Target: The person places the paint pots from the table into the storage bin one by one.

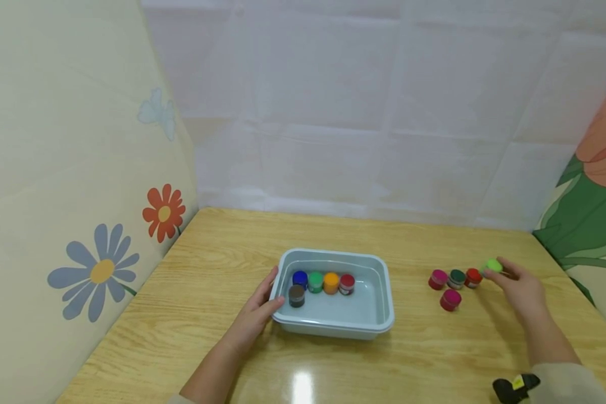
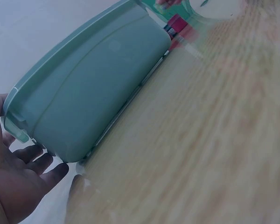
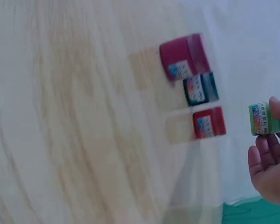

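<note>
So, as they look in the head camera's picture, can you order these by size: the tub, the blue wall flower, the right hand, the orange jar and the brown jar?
Largest to smallest:
1. Tub
2. Blue wall flower
3. Right hand
4. Orange jar and brown jar: too alike to rank

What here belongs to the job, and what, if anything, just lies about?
Job, likely:
- light-blue tub, in left hand
- lime-green jar, in right hand
- blue jar, green jar, orange jar, crimson jar, brown jar
- two magenta jars, dark-green jar, red jar

Surroundings only:
- white sheet
- floral wall covering
</note>
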Tool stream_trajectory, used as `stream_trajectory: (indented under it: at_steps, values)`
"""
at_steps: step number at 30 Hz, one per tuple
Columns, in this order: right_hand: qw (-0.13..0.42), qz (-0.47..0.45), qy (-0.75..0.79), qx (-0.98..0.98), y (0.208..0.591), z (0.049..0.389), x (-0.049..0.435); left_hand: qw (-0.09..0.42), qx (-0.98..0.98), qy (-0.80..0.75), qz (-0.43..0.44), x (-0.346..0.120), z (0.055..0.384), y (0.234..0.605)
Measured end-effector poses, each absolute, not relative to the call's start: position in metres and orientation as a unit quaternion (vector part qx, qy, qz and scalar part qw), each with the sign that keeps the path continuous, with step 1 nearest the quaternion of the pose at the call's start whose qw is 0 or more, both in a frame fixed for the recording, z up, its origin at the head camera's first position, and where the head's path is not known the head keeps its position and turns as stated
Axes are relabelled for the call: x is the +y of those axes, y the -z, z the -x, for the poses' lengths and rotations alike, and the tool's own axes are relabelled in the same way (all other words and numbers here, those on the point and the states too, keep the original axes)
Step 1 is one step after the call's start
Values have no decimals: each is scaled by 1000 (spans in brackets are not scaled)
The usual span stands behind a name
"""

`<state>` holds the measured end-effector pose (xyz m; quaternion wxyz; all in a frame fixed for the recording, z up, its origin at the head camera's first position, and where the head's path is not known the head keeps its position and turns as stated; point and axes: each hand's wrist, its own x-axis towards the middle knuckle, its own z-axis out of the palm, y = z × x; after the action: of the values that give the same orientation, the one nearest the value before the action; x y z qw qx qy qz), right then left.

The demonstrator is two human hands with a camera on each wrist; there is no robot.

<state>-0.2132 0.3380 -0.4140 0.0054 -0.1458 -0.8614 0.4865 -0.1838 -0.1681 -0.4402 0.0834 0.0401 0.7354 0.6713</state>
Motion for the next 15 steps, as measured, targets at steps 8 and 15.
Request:
stream_trajectory:
  at_steps: [8,15]
  values:
    - [11,109,-490,-865,392,219,306,81,737,-669,-49,-169,183,440]
    - [20,55,-497,-866,380,221,278,82,737,-669,-43,-168,184,440]
